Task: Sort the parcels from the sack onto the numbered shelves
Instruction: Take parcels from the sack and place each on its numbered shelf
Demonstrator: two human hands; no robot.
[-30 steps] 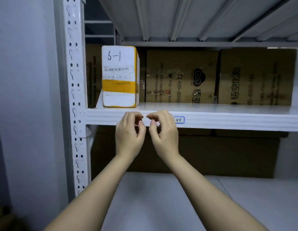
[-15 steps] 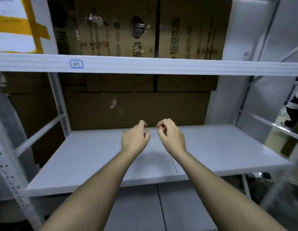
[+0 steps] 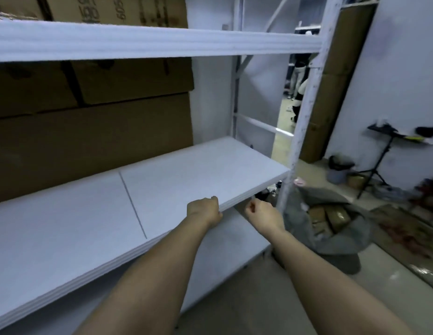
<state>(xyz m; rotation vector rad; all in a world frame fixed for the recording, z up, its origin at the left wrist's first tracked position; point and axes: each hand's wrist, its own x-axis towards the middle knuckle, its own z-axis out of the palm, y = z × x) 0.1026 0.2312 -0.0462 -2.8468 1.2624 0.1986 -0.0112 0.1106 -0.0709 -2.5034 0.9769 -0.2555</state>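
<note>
My left hand [image 3: 204, 210] and my right hand [image 3: 261, 212] reach out side by side at the front edge of the white middle shelf [image 3: 65, 226]. Both have their fingers curled and hold nothing. The grey sack [image 3: 341, 240] lies open on the floor to the right, just past the rack's white upright [image 3: 305, 105]. Brown taped parcels [image 3: 331, 217] show in the sack's mouth. My right hand is a short way left of the sack. The upper shelf beam [image 3: 138, 39] crosses the top of the view.
Large cardboard boxes [image 3: 89, 141] line the back of the rack. A black tripod stand [image 3: 380, 163] and a grey bin [image 3: 337, 171] stand by the right wall amid floor clutter. A person [image 3: 299, 76] stands far off behind the rack.
My view has swung right and down, from the 6-1 box on the upper shelf to the rack's right end and the sack. Both hands stay curled and have moved with it.
</note>
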